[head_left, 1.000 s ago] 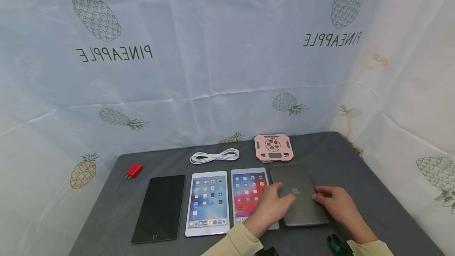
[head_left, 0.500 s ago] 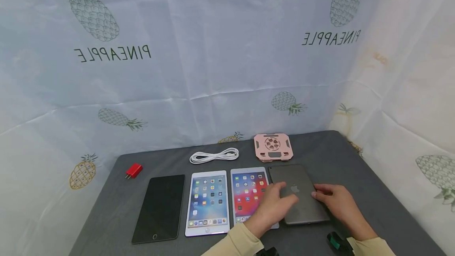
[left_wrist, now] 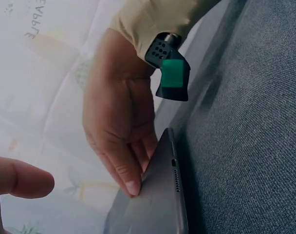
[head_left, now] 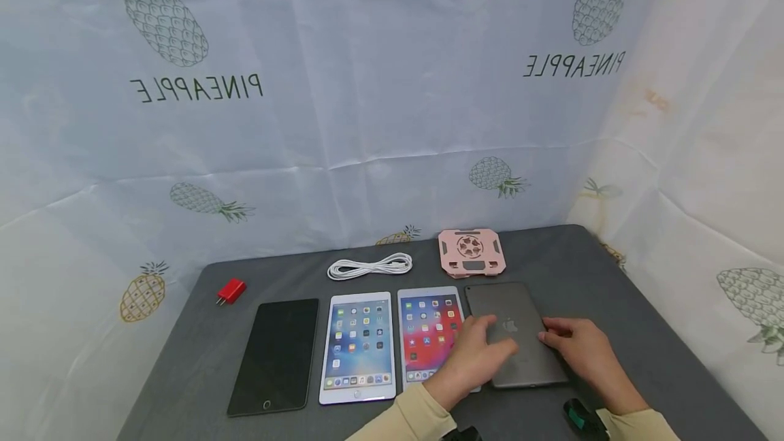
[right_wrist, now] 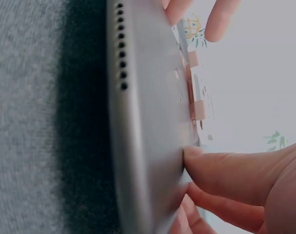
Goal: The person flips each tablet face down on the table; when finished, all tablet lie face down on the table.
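A grey tablet lies back side up at the right of a row of tablets, with an apple logo on its back. My right hand pinches its right edge, the thumb on the back and the fingers under the edge in the right wrist view. Over the tablet's left side is my left hand, thumb and index finger extended and spread apart. In the left wrist view its thumb stands apart from the tablet. Partly behind the left hand is a white tablet with a lit red and blue screen.
Further left lie another white tablet with a lit screen and a black tablet with a dark screen. Behind the row are a red plug adapter, a coiled white cable and a pink cooling stand. Pineapple-print curtains hang behind.
My left hand has shifted slightly to the right over the grey tablet. My right hand keeps its hold on the tablet's edge.
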A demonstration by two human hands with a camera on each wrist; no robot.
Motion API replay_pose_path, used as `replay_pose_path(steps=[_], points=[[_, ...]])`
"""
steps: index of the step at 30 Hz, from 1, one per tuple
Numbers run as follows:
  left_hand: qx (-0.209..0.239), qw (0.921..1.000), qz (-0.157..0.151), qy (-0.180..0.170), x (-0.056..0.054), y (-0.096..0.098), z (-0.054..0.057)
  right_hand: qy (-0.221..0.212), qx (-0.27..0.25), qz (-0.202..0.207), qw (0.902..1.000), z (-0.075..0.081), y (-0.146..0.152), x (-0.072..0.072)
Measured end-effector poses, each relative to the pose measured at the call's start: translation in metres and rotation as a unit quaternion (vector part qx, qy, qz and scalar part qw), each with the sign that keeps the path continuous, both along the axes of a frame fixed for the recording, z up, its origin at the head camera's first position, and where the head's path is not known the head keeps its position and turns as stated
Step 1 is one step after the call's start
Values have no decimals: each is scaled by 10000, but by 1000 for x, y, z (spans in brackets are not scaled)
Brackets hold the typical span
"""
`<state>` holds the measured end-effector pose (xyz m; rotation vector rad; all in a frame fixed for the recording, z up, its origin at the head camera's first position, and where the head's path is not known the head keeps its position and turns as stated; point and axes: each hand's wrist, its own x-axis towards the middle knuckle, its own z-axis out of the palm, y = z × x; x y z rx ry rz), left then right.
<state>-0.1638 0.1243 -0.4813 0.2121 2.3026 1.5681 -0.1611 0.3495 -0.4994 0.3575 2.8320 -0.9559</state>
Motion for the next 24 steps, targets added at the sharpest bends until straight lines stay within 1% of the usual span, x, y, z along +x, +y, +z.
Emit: replay_pose_path(steps=[4, 7, 13, 16, 18, 21, 24], points=[[-144, 9998, -91, 143, 0, -1, -1, -93, 33, -13, 10000, 3, -3, 1], [-289, 9989, -181, 314, 0, -3, -2, -203, 25, -84, 9998, 5, -5, 2], [-510, 9971, -245, 504, -1, -4, -2, -451, 1, -173, 9988, 12, -9, 0], [-517, 9970, -283, 496, -2, -4, -1, -524, 21, -199, 9984, 15, -11, -2], [-479, 9975, -317, 421, -2, -4, 0, -533, 62, -234, 9983, 16, -12, -3], [-421, 9981, -346, 301, -4, -6, 0, -545, 123, -247, 9981, 16, -14, -5], [-313, 9984, -382, 268, -6, -8, 0, -549, 140, -276, 9980, 14, -17, -6]])
